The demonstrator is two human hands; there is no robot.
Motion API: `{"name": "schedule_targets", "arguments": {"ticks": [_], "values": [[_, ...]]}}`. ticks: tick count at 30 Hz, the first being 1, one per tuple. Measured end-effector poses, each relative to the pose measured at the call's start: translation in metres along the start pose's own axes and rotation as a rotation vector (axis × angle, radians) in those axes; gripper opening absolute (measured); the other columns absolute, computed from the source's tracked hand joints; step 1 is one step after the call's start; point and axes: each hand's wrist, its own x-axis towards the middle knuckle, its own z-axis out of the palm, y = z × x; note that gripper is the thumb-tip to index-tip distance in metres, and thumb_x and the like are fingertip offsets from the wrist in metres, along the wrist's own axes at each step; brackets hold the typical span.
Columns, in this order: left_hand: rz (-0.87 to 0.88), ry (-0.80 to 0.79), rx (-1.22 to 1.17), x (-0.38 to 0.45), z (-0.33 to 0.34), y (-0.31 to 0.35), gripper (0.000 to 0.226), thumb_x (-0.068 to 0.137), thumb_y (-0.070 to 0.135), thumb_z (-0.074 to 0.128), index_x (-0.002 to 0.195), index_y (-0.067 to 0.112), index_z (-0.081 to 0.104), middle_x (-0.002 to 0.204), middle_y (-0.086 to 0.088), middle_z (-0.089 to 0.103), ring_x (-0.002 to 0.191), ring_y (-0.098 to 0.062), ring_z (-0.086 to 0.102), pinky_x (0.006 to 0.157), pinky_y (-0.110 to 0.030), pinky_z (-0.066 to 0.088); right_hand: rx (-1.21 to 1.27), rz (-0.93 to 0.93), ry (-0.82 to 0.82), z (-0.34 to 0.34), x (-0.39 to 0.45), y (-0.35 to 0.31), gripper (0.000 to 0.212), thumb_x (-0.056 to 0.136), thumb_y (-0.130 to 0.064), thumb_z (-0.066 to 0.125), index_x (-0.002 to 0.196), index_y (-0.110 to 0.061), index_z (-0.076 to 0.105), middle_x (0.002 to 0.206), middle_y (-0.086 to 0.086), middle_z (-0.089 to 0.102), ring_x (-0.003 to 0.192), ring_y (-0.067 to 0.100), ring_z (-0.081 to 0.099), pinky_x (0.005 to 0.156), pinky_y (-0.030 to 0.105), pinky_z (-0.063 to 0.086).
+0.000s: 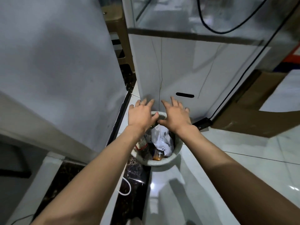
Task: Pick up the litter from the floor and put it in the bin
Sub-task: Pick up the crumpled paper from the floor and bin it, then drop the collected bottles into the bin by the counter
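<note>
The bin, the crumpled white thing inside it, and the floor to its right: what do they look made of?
The bin looks like pale moulded plastic, matt, with a thick rolled rim. The crumpled white litter seems thin plastic film or wrapper: sharp creases, slight sheen, printed text; paper cannot be ruled out. The floor looks like glazed white tile, with grout lines and mirror-like glare. Both hands, left hand and right hand, hover open above.

Pale grey bin; white crumpled wrapper.
</note>
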Motion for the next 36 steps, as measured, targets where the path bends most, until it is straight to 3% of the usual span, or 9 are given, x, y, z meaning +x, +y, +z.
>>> {"name": "schedule_targets", "arguments": {"ticks": [4,8,13,21,28,32,36], "values": [[0.040,0.006,0.073,-0.013,-0.068,0.014,0.059,0.089,0.053,0.041,0.142,0.028,0.041,0.143,-0.004,0.048,0.132,-0.027,0.042,0.111,-0.050,0.023,0.031,0.039,0.043,-0.057,-0.024,-0.008,0.084,0.082,-0.052,0.066,0.151,-0.026,0.025,0.161,0.011,0.005,0.148,0.032,0.008,0.110,0.057,0.026],[0.044,0.016,0.068,-0.018,-0.152,0.034,0.053,0.088,0.051,0.043,0.134,0.027,0.051,0.129,-0.002,0.059,0.121,-0.026,0.052,0.102,-0.045,0.033,0.082,0.087,0.072,-0.133,-0.050,-0.015,0.075,0.082,-0.051,0.065,0.146,-0.024,0.035,0.153,0.012,0.026,0.141,0.032,0.026,0.105,0.049,0.033],[0.079,-0.034,0.050,-0.032,-0.265,0.066,0.051,0.089,0.052,0.041,0.132,0.026,0.053,0.126,-0.002,0.059,0.114,-0.027,0.056,0.090,-0.040,0.041,0.141,0.135,0.031,-0.244,-0.108,-0.017,0.058,0.082,-0.051,0.064,0.131,-0.023,0.053,0.130,0.008,0.055,0.125,0.027,0.047,0.100,0.041,0.040],[0.128,-0.042,-0.003,-0.071,-0.434,0.130,0.051,0.091,0.053,0.040,0.136,0.030,0.049,0.126,-0.001,0.060,0.113,-0.025,0.057,0.086,-0.039,0.045,0.112,0.246,0.051,-0.407,-0.207,-0.011,0.060,0.081,-0.047,0.066,0.134,-0.026,0.048,0.130,0.005,0.055,0.124,0.025,0.049,0.096,0.037,0.042],[0.325,0.055,0.042,-0.108,-0.537,0.171,0.047,0.092,0.051,0.036,0.129,0.028,0.054,0.120,-0.003,0.064,0.108,-0.026,0.060,0.083,-0.038,0.046,0.121,0.389,0.074,-0.478,-0.299,-0.009,0.057,0.084,-0.046,0.063,0.134,-0.022,0.049,0.130,0.009,0.054,0.121,0.029,0.050,0.093,0.041,0.044],[0.494,0.096,0.059,-0.143,-0.584,0.190,0.044,0.092,0.050,0.036,0.120,0.026,0.060,0.109,-0.005,0.068,0.095,-0.027,0.065,0.071,-0.035,0.047,0.163,0.511,0.153,-0.504,-0.379,-0.002,0.049,0.086,-0.044,0.061,0.128,-0.019,0.054,0.124,0.010,0.059,0.113,0.030,0.057,0.088,0.040,0.051],[0.661,0.117,0.039,-0.197,-0.612,0.219,0.042,0.093,0.051,0.036,0.109,0.024,0.064,0.098,-0.003,0.069,0.085,-0.024,0.065,0.061,-0.030,0.041,0.192,0.629,0.094,-0.513,-0.468,0.004,0.041,0.085,-0.038,0.060,0.122,-0.022,0.058,0.127,0.007,0.061,0.104,0.027,0.061,0.078,0.033,0.050]]}}
